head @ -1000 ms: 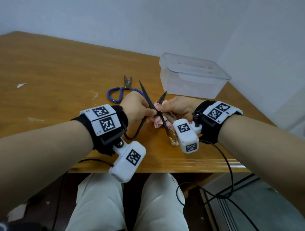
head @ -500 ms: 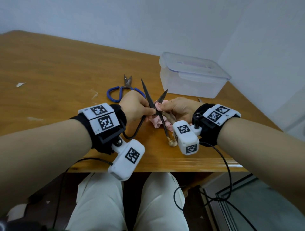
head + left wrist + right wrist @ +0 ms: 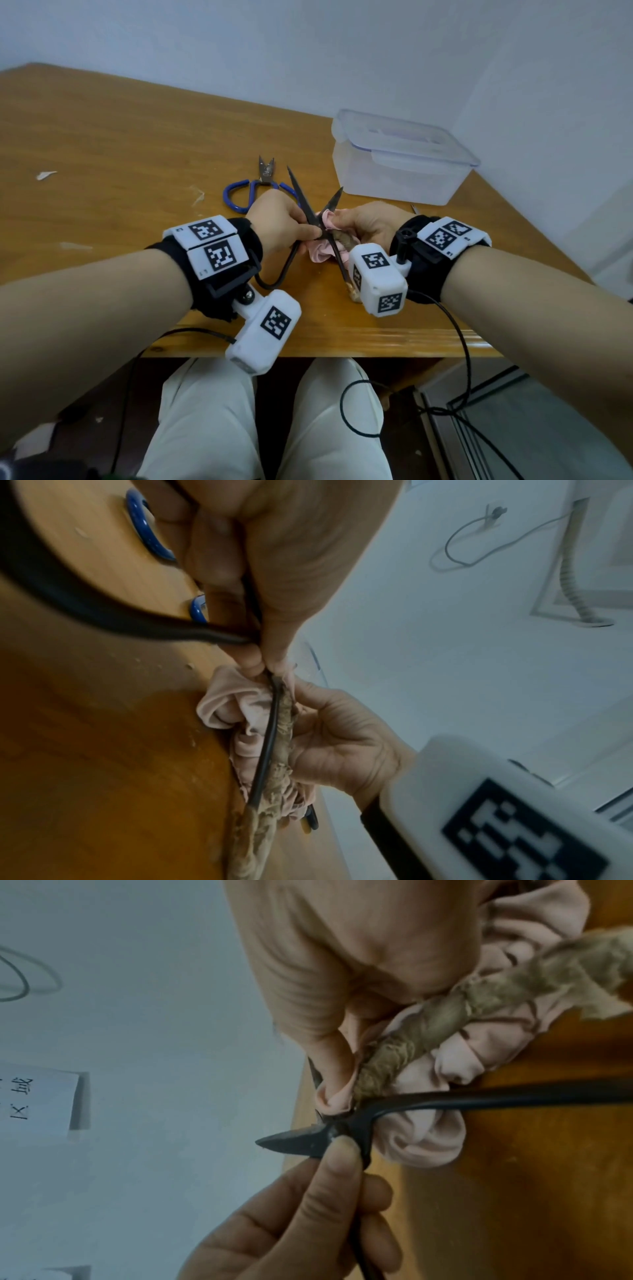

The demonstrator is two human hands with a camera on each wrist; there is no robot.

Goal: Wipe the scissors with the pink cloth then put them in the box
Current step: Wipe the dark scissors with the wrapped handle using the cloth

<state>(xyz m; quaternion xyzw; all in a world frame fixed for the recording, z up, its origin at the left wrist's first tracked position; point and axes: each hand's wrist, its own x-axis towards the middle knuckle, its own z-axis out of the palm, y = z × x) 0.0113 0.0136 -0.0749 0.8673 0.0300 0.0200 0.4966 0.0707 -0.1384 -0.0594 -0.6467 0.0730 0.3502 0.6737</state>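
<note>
Black scissors point(image 3: 308, 209) stand spread over the table's front edge, tips pointing away from me. My left hand point(image 3: 311, 233) pinches them at the pivot, thumb on the blade point(image 3: 294, 1142). My right hand point(image 3: 337, 224) grips the bunched pink cloth point(image 3: 320, 255) and presses it against the scissors just right of the pivot. One handle is wrapped in frayed tan cord point(image 3: 284, 750); the other is a bare black loop point(image 3: 281, 274). The clear plastic box point(image 3: 400, 161) stands at the back right with its lid on.
A second pair of scissors with blue handles point(image 3: 260, 186) lies on the wooden table point(image 3: 120, 154) just behind my left hand. Small white scraps point(image 3: 46, 175) lie at the left. The wall runs close behind and to the right of the box.
Both hands and the black scissors have drifted only slightly. Both holds are the same, and the cloth stays pressed near the pivot.
</note>
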